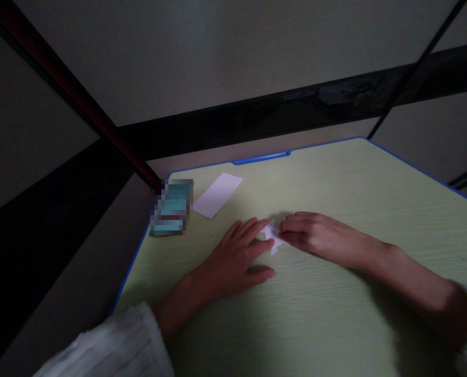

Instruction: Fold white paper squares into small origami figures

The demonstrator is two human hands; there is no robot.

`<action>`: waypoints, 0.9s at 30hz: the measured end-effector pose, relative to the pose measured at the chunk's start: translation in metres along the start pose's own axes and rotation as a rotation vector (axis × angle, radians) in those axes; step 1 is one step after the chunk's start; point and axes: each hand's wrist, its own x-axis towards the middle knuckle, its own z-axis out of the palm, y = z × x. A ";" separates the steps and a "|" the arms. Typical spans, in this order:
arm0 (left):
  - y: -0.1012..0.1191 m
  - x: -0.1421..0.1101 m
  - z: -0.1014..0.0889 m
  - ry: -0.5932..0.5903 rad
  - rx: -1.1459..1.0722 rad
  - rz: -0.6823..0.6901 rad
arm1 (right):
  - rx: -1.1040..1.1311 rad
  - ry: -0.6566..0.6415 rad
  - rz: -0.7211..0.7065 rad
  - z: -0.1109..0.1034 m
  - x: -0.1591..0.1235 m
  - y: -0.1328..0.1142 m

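Note:
A small piece of folded white paper [273, 238] lies on the table between my two hands, with several pointed corners. My left hand [237, 262] rests palm down with its fingers spread. Its fingertips touch the paper's left side, and the thumb lies apart on the table. On the other side, my right hand [310, 233] has its fingers closed together at the paper's right edge, covering part of it. How that hidden edge sits in the fingers is hard to see.
A flat white sheet of paper [218, 195] lies beyond my left hand. Left of it is a pixelated rectangular object [172, 207]. The pale wood-grain table [335, 183] has a blue edge and a blue strip [262, 158] at the back. Panels [237, 57] stand behind it.

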 end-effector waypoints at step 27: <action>0.004 -0.001 0.002 -0.028 0.079 0.031 | 0.226 -0.220 0.237 -0.020 -0.003 -0.010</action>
